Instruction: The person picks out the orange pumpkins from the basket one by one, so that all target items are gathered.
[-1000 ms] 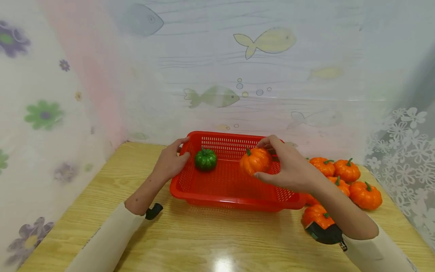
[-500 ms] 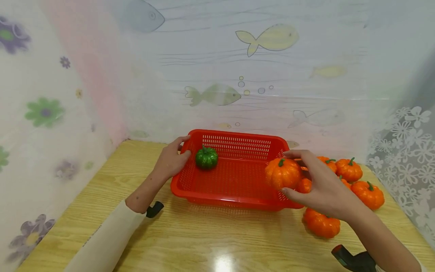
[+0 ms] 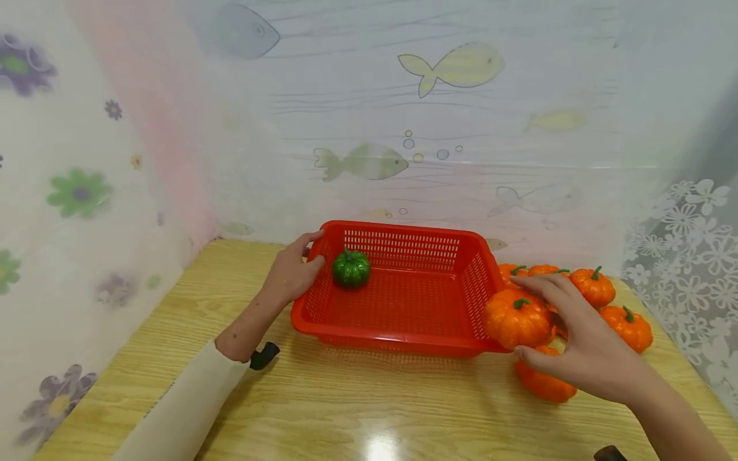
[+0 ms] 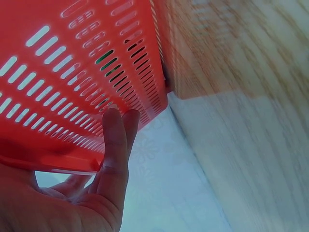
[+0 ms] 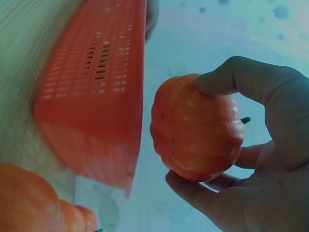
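Observation:
A red plastic basket [image 3: 398,339] with slotted walls stands on the wooden table. My left hand [image 3: 291,272] grips its left rim; in the left wrist view the fingers [image 4: 115,140] lie along the outside of the slotted wall. Inside the basket, near its left end, sits a small green pumpkin [image 3: 351,269]. My right hand [image 3: 588,339] holds an orange pumpkin [image 3: 517,318] between thumb and fingers, over the basket's front right corner. In the right wrist view this orange pumpkin [image 5: 198,128] is raised to rim height, its stem pointing away from the basket.
Several more orange pumpkins [image 3: 627,328] lie on the table [image 3: 323,410] right of the basket, one of them [image 3: 544,378] nearer the front. A patterned sheet [image 3: 369,115] hangs behind the table, and another covers the left side.
My right hand has carried the orange pumpkin from above the basket's inside rightward to its front right corner. The left hand stays on the rim, and the green pumpkin has not moved.

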Demonstrator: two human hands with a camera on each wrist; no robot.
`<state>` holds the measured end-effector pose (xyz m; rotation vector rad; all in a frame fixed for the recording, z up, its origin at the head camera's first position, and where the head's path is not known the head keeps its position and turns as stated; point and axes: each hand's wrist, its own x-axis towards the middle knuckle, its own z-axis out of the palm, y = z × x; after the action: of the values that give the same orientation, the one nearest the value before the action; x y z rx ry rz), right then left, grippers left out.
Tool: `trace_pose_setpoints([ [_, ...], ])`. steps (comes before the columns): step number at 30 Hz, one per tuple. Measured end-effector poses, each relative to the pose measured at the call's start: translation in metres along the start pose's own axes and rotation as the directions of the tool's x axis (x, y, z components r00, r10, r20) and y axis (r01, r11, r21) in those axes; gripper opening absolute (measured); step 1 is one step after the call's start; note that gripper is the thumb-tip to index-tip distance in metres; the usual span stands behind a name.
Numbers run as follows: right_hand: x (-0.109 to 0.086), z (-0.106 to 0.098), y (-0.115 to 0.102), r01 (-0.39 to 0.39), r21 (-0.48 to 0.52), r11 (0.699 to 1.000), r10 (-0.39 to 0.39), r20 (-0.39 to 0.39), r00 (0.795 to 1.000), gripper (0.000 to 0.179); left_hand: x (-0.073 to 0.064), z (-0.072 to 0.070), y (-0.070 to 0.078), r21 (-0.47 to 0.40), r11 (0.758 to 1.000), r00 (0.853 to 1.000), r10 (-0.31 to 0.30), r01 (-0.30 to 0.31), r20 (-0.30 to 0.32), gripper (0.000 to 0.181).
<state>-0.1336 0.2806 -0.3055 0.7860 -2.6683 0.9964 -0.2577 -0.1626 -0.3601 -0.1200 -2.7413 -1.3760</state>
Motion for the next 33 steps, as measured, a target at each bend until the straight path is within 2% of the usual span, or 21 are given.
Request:
trace_pose_setpoints([
  [3, -0.008, -0.002, 0.01, -0.012, -0.005, 1.0, 0.012, -0.004, 1.0, 0.094, 0.0, 0.0, 0.0, -0.007, 1.0, 1.0, -0.003, 0.003, 0.003, 0.06],
  [9, -0.025, -0.01, 0.031, -0.056, -0.016, 0.998, 0.057, 0.01, 0.998, 0.088, 0.0, 0.001, -0.001, -0.013, 1.0, 1.0, -0.005, 0.005, -0.003, 0.059],
  [15, -0.039, -0.018, 0.045, -0.072, -0.047, 0.996, 0.07, -0.027, 0.997, 0.088, 0.0, 0.001, -0.001, -0.013, 1.0, 1.0, -0.005, 0.005, -0.009, 0.059],
  [22, -0.049, -0.031, 0.06, -0.067, -0.16, 0.985, 0.055, -0.083, 0.995, 0.089, 0.001, 0.0, -0.002, -0.011, 1.0, 1.0, -0.01, 0.01, -0.005, 0.059],
  [27, -0.054, -0.041, 0.065, -0.109, -0.236, 0.965, 0.099, -0.053, 0.994, 0.088, 0.001, 0.0, -0.004, -0.006, 1.0, 1.0, -0.006, 0.006, -0.003, 0.059],
  [33, -0.059, -0.05, 0.081, -0.162, -0.25, 0.954, 0.164, -0.015, 0.986, 0.085, 0.002, 0.0, -0.004, -0.009, 1.0, 1.0, -0.002, 0.002, -0.003, 0.059],
])
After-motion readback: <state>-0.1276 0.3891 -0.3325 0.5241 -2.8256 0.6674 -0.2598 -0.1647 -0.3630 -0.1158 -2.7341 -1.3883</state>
